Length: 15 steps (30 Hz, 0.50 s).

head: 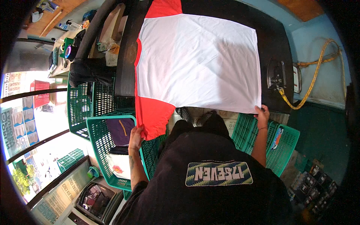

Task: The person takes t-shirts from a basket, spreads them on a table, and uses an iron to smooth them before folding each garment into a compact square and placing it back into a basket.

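A white T-shirt with red sleeves and a red neckline lies spread sideways over a dark padded ironing table, its near edge overhanging. My left hand grips the end of the near red sleeve, above a green plastic basket. My right hand pinches the near corner of the white hem between thumb and fingers. An iron with a yellow hose stands on the table, to the right of the hem. Wrinkles run across the white cloth, and a shadow falls on its right part.
Folded clothes lie in the green basket at my left. More green baskets are at my right, below the table edge. The yellow hose loops beside the wall. A dark sleeve-board-like arm rises at the table's left end.
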Motion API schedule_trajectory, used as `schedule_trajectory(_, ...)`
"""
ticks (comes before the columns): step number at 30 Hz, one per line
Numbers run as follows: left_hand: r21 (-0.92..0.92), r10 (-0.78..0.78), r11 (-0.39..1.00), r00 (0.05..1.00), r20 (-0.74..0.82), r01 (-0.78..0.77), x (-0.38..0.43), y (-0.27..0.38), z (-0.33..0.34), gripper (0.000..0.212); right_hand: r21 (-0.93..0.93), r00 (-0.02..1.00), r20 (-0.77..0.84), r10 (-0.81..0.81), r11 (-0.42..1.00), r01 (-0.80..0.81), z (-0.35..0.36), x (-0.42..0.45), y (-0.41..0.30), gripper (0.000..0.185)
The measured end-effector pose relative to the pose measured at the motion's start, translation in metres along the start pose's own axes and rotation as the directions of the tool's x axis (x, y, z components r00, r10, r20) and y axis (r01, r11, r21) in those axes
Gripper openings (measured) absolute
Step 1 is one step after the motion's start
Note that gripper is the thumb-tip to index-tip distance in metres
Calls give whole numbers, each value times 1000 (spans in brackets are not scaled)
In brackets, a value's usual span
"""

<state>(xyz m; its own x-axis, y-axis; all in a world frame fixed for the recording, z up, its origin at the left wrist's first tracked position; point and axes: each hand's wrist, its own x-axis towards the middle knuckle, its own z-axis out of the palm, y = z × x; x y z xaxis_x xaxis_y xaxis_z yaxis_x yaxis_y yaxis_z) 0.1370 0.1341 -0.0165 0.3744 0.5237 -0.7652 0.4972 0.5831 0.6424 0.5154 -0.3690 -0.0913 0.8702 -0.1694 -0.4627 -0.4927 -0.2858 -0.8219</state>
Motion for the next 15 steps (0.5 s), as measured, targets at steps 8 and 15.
schedule_trajectory(8, -570, 371, 770, 928, 32, -288, 20, 139, 13, 25, 512, 955, 276, -105, 857, -54, 38, -7, -140, 47)
schedule_trajectory(15, -338, 464, 852, 876, 134, -400, 139, 287, 111, 38, 553, 956, 269, -118, 832, -53, 77, 114, -147, 27)
